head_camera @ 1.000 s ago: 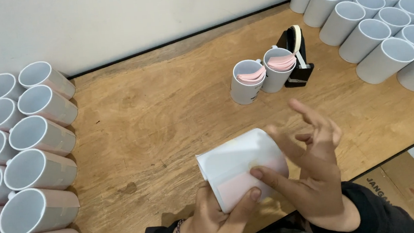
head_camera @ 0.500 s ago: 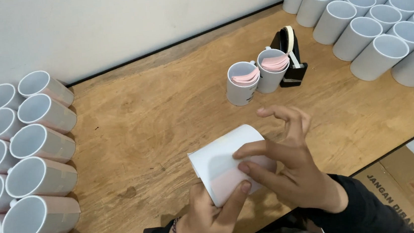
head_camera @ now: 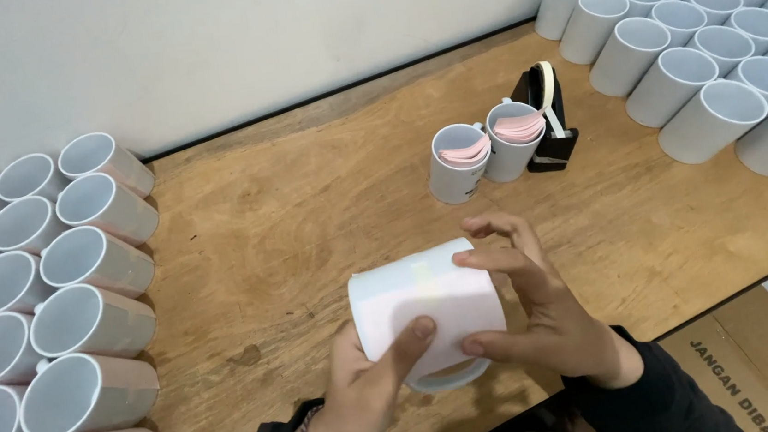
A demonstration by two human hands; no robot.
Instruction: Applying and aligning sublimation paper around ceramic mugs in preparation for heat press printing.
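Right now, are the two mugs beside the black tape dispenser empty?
No, both upright mugs next to the tape dispenser hold pink rolled sheets that show at their open tops.

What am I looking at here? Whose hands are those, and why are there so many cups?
The picture comes from a camera worn on a person's head, looking down at their own hands. The left hand and right hand hold a white mug wrapped in paper over a wooden table. Rows of wrapped mugs lie on their sides at the left; plain white mugs stand at the right. In the middle, two mugs holding pink sheets stand beside a black tape dispenser.
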